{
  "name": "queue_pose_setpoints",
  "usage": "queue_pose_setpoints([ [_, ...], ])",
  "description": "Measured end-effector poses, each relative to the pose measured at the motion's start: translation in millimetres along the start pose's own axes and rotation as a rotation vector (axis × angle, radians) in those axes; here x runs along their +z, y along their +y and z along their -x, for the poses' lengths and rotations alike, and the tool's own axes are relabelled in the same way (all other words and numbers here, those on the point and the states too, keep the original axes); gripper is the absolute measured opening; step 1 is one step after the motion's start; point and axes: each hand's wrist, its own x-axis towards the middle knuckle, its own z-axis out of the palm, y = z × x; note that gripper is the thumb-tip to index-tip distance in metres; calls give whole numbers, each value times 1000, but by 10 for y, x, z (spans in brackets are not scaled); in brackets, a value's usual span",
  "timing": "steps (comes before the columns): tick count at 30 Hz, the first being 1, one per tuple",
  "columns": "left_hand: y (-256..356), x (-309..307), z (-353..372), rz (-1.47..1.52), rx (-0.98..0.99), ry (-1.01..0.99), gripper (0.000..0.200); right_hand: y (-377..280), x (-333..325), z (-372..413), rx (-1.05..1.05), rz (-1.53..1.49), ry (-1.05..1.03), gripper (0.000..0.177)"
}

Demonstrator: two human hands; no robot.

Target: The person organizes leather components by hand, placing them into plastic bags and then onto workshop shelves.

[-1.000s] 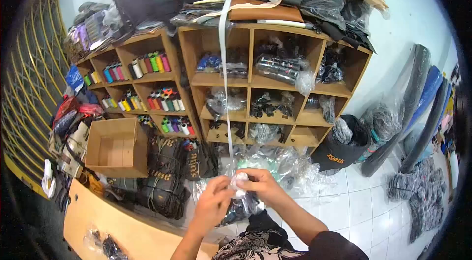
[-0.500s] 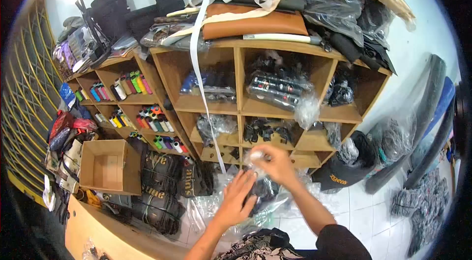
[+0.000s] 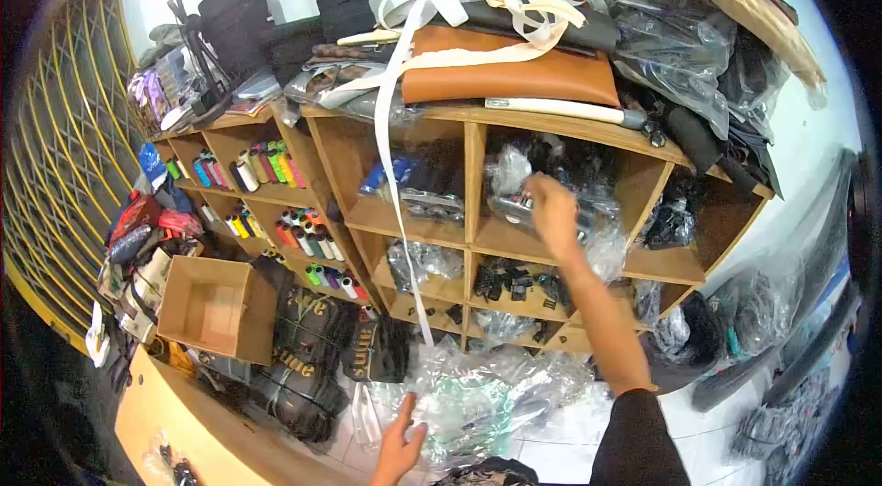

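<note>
My right hand reaches into the upper middle cubby, its fingers closed at a clear plastic bag whose crumpled top sticks up to the left. Dark, plastic-wrapped packs lie behind and beside this hand, partly hidden by it. Low in front of me, my left hand is open and holds nothing, the index finger extended and the thumb apart. Just beyond it, loose clear plastic bags lie heaped at the foot of the shelf.
The wooden shelf holds black buckles and thread spools. White strapping hangs down its front. An open cardboard box and black bundles stand left, above a wooden table edge.
My right hand has moved up from the floor heap into the cubby. My left hand has drawn back toward me. The dark contents seen among the floor plastic no longer show there.
</note>
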Motion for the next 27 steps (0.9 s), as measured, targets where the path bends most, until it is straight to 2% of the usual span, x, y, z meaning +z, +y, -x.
queue_pose_setpoints([
  [1,-38,40,31,54,0,19,63,76,95,148,126,-57,-94,21],
  [2,-343,89,46,40,-32,11,62,203,258,227,68,8,-24,30],
  [3,-273,88,13,27,-23,5,62,187,341,253,74,5,-8,30],
  [5,-148,163,6,17,-62,-49,63,86,487,298,256,12,-9,37],
  [6,-163,198,22,25,-29,-8,59,50,494,313,269,6,-55,38],
  [7,-194,184,48,15,-49,5,59,3,477,393,255,-13,-63,31],
  [8,-224,149,80,9,-75,-29,54,19,455,541,332,-100,-145,22],
  [9,-233,107,148,7,-106,-44,50,-7,425,758,402,-261,-226,29],
  [10,-210,84,231,-39,-90,26,40,103,433,1077,511,-367,-445,26],
  [11,-270,-19,334,-39,-131,108,40,-211,308,1323,673,-673,-585,26],
  [12,-390,-129,426,-100,-140,107,38,-230,381,1755,651,-643,-725,27],
  [13,-529,-246,544,-156,-159,107,35,-181,413,2393,874,-763,-850,27],
  [14,-682,-372,702,-147,-215,207,35,-142,557,3115,1067,-746,-907,24],
  [15,-840,-518,842,-178,-207,274,34,-199,643,3728,317,-334,-1134,21],
  [16,-996,-677,968,-211,-193,332,34,-239,476,4344,1140,-877,-1182,21],
  [17,-1105,-859,1143,-232,-229,408,34,-249,526,4975,1105,-729,-1419,22],
  [18,-1170,-1073,1299,-251,-266,477,34,-681,366,4949,1138,-532,-1629,24],
  [19,-1229,-1282,1481,-235,-302,590,33,-889,337,5151,1404,-649,-1708,26],
  [20,-1257,-1480,1662,-216,-328,691,32,-1051,375,5304,1345,-675,-1831,30],
  [21,-1096,-1705,1821,-256,-433,780,30,-1024,519,5640,1175,-620,-1906,30],
  [22,-952,-1935,2004,-294,-536,857,28,-1073,687,5731,1131,-675,-1978,29],
  [23,-1111,-2156,2248,-348,-490,964,24,-1144,783,5793,1090,-728,-2049,28],
  [25,-1291,-2629,2718,-455,-431,1163,20,-1710,969,5301,1096,-667,-2013,27],
  [26,-1311,-2882,2966,-493,-495,1253,19,-2030,1039,5109,1107,-622,-1954,26],
  [27,-1485,-3147,3251,-550,-477,1397,19,-2074,1211,5118,1061,-658,-1914,27],
])
